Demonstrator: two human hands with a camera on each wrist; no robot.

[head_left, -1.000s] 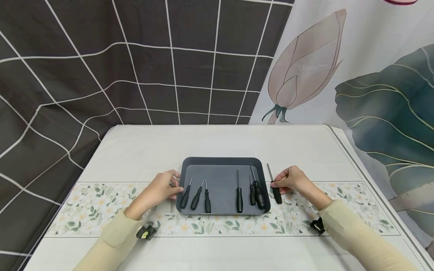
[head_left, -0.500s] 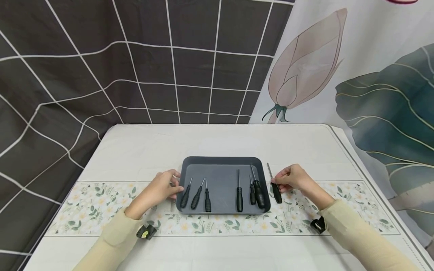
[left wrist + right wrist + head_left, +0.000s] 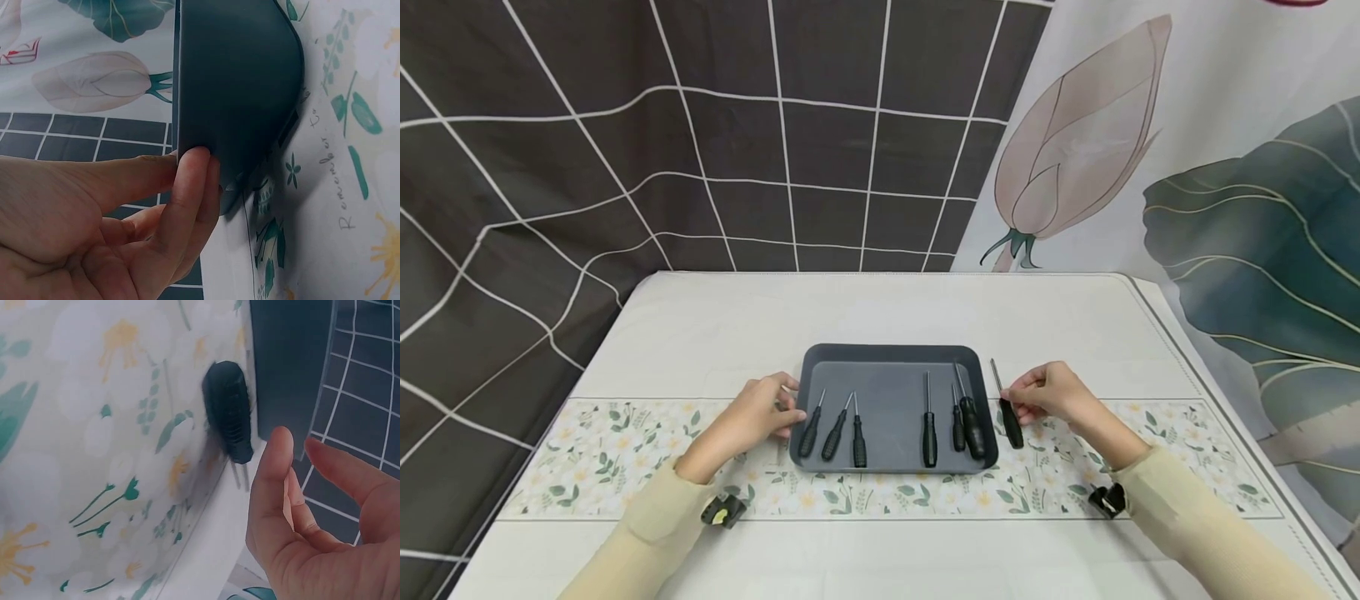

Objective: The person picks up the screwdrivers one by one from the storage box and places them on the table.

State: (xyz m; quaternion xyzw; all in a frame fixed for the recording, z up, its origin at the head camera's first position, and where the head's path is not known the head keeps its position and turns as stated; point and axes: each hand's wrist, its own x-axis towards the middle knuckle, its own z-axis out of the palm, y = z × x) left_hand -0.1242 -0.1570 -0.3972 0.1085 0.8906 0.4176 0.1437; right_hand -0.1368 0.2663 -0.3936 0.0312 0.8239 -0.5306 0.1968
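Note:
My left hand [image 3: 751, 418] pinches the left rim of a grey rectangular tray [image 3: 891, 364]. In the left wrist view the thumb and fingers [image 3: 190, 187] meet at the tray wall [image 3: 240, 75]. Several black-handled screwdrivers lie in the tray, including a thick one [image 3: 972, 427] on the right and a slim one [image 3: 859, 442] on the left. Outside the right rim lies another screwdriver [image 3: 1012, 423], shaft pointing away. Beside it hovers my right hand [image 3: 1051, 396]. The right wrist view shows a gap between thumb and fingers, apart from that screwdriver's handle [image 3: 228, 412].
The tray stands on a white tablecloth [image 3: 880, 308] with a floral band [image 3: 640, 450] across it. A dark grid-patterned curtain [image 3: 827, 150] hangs behind, with a pale flower-printed curtain [image 3: 1090, 242] at the right.
The right hand has lifted slightly and shifted a little right from the screwdriver outside the tray. The left hand, tray and screwdrivers stay put; the head view has tilted slightly.

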